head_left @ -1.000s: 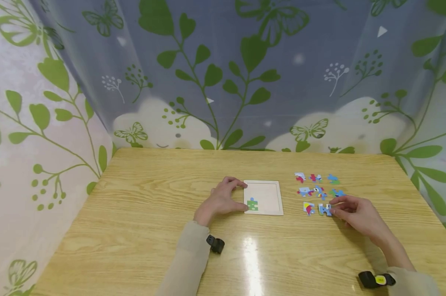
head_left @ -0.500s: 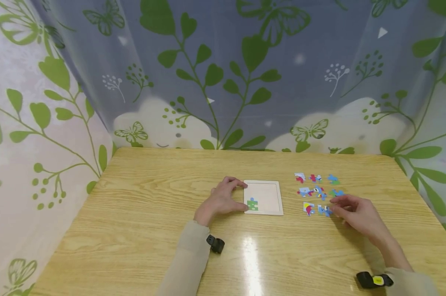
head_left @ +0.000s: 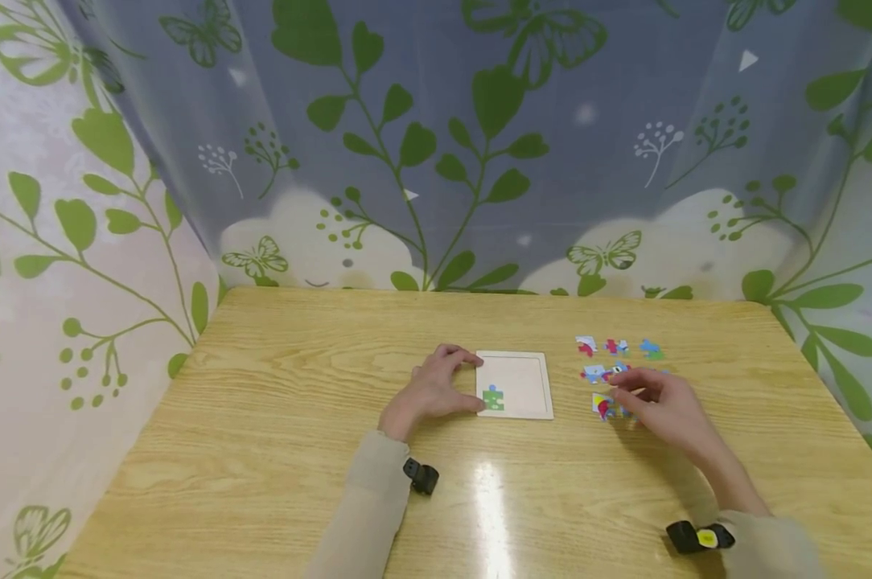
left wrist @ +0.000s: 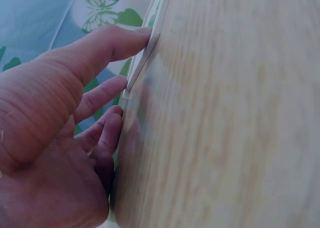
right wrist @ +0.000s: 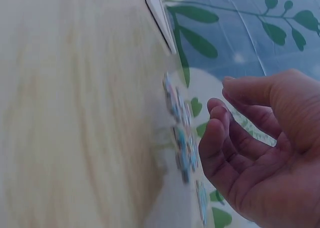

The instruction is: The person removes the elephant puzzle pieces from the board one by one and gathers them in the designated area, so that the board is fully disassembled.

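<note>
A square, pale puzzle tray (head_left: 523,378) lies mid-table, with a green puzzle piece (head_left: 493,400) with a blue knob at its lower left. My left hand (head_left: 433,388) rests at the tray's left side; thumb and forefinger touch its edge in the left wrist view. Over the loose pieces is my right hand (head_left: 668,408), its bent fingers and thumb apart, nothing visible between them in the right wrist view (right wrist: 260,148). Below its fingertips lies a yellow and red piece (head_left: 601,404). The hand hides several pieces wholly or partly.
Farther back lie a white and red piece (head_left: 586,346), a red and blue piece (head_left: 614,346) and a blue and green piece (head_left: 651,348). A pale blue piece (head_left: 593,374) lies nearer. A patterned curtain (head_left: 436,161) stands behind the wooden table (head_left: 277,402).
My right hand has moved left and slightly away from me, from beside the blue piece in the near row to above the row's yellow and red piece. The left hand stays put.
</note>
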A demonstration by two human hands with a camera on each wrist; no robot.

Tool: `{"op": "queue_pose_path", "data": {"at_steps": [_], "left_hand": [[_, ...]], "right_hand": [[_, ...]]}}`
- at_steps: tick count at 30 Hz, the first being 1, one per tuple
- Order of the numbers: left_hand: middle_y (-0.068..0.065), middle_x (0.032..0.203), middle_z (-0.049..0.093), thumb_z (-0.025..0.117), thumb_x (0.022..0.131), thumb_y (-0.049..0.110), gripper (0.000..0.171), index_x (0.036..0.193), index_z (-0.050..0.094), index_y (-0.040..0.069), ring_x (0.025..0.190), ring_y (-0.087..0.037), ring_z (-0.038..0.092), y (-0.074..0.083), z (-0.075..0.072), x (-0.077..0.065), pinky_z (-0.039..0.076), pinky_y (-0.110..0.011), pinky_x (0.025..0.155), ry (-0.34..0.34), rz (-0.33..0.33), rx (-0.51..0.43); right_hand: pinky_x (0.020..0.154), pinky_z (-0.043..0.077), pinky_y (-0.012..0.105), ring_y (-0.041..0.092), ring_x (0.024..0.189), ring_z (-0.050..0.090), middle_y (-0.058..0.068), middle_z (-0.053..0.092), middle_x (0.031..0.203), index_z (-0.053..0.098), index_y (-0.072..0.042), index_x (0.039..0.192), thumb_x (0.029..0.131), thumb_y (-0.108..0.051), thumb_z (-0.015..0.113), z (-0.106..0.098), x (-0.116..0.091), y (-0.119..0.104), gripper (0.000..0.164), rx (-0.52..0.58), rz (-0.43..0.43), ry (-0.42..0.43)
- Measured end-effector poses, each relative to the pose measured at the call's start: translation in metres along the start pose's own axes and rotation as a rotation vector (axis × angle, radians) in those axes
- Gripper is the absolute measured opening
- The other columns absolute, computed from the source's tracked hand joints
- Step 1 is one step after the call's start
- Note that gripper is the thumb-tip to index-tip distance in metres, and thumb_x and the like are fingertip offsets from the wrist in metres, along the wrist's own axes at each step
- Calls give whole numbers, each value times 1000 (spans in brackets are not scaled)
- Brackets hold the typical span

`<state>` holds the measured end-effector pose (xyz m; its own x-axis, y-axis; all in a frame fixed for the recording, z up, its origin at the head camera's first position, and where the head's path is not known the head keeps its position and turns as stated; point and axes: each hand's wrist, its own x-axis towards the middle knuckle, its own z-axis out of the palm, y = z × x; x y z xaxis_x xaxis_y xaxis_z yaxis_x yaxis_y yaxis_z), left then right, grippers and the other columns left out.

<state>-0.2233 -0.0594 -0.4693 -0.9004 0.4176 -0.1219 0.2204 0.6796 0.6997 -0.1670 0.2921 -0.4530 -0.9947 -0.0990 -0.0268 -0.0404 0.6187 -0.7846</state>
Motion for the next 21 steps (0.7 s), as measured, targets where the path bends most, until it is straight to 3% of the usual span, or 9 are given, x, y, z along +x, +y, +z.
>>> {"op": "queue_pose_path", "data": {"at_steps": [21], "left_hand": [[-8,156,39,84,82,34,61,137,60,23,132,-29,50,-1,0,2,32,-53,108,1,-2,1]], "right_hand": [[57,54,29,23,78,66,14,72,99,72,-4,110,96,-18,71,46,29,-38,19,44,-110,-86]]}}
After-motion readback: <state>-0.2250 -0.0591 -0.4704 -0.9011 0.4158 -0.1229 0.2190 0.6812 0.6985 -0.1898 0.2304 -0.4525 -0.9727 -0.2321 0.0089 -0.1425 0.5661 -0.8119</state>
